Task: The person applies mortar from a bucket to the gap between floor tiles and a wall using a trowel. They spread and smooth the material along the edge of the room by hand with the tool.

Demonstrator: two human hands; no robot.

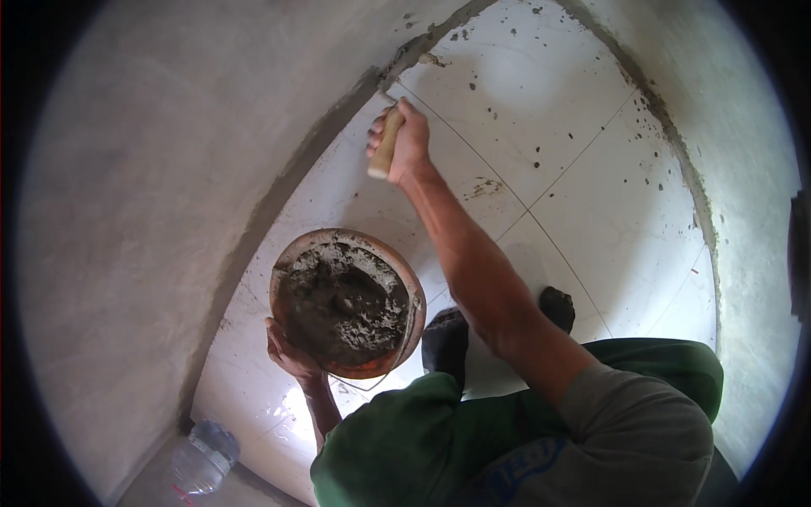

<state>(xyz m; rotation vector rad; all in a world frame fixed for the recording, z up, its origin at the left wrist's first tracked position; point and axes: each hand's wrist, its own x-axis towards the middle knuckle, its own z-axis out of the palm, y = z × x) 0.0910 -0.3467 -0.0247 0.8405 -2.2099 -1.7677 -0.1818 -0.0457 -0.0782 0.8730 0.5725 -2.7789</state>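
Firmly gripping a wooden-handled trowel point(385, 150) in the right hand point(411, 142), with fingers wrapped close around the handle and thumb up toward the metal neck. Reaching with the tool to the foot of the grey wall point(169, 169), beside the white tile floor point(625, 245) and well ahead of the round bucket point(417, 291); cannot tell how much of the blade makes contact. Touching the bucket's near left side with the left hand point(291, 353), fingers against the outside; cannot tell their full spread, nor be sure of contact between base and tiles. Probably heavy with so much dark grey mortar point(338, 300) inside, and apt to tip if lifted from one side: better to take hold of opposite rims, or of the wire bail point(365, 388). Likely soft and sticky, so expect clinging lumps. By contrast, probably light and stiff in the trowel's case; best held by dry wood, clear of the neck.
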